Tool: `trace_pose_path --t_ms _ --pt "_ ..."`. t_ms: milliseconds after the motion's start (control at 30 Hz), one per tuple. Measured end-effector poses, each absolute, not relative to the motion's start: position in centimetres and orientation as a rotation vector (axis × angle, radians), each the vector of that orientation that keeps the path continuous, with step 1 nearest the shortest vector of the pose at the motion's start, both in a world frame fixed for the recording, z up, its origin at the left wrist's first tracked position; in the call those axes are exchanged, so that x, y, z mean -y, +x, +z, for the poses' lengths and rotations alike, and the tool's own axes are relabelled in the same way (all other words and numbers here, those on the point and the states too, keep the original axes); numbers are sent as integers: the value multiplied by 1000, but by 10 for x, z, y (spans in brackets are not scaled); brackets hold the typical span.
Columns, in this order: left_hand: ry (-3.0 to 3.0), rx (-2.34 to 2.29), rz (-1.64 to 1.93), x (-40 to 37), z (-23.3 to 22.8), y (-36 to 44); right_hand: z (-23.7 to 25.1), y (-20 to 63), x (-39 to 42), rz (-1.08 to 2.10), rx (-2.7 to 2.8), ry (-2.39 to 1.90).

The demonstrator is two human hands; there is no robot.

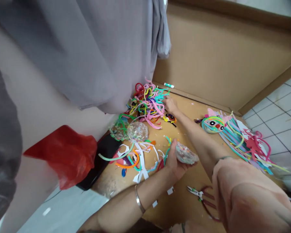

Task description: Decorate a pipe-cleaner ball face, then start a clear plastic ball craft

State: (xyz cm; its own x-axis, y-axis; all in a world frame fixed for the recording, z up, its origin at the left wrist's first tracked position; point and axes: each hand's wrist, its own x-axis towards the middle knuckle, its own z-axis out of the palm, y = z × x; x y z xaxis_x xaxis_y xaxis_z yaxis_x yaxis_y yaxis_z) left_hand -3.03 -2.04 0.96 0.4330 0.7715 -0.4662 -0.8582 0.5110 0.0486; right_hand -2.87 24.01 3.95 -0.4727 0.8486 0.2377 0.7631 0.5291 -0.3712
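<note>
My left hand (pixel 172 164) is closed around a clear plastic bowl-shaped piece (pixel 186 153) with small coloured bits in it, tilted over the board (pixel 196 181). Farther off, my right hand (pixel 170 104) reaches to the edge of a tangled pile of coloured pipe cleaners (pixel 147 105). Its fingers are drawn together against the teal strands, and what lies between them is too small to tell. Just below that hand is a small dark piece with eyes (pixel 170 117). Two more clear rounded pieces (pixel 137 131) stand left of the left hand, by loose pipe cleaners (pixel 127 165) and white paper strips (pixel 141 158).
Pliers with red handles (pixel 202 195) lie near the front. At right sits a striped, round-eyed craft figure (pixel 212 124) with long pipe-cleaner strands (pixel 242 142). A glue stick (pixel 169 85) rests by the back panel (pixel 220 55). Red plastic (pixel 65 155) and a black case (pixel 99 165) are at left.
</note>
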Motion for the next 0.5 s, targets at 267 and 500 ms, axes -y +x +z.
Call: trace_pose_path --t_ms 267,500 --pt "-198 -448 981 21 13 -32 109 -45 -277 749 2290 -1207" --pt "-194 -438 1021 15 17 -40 122 -54 -262 1010 1872 -1264"
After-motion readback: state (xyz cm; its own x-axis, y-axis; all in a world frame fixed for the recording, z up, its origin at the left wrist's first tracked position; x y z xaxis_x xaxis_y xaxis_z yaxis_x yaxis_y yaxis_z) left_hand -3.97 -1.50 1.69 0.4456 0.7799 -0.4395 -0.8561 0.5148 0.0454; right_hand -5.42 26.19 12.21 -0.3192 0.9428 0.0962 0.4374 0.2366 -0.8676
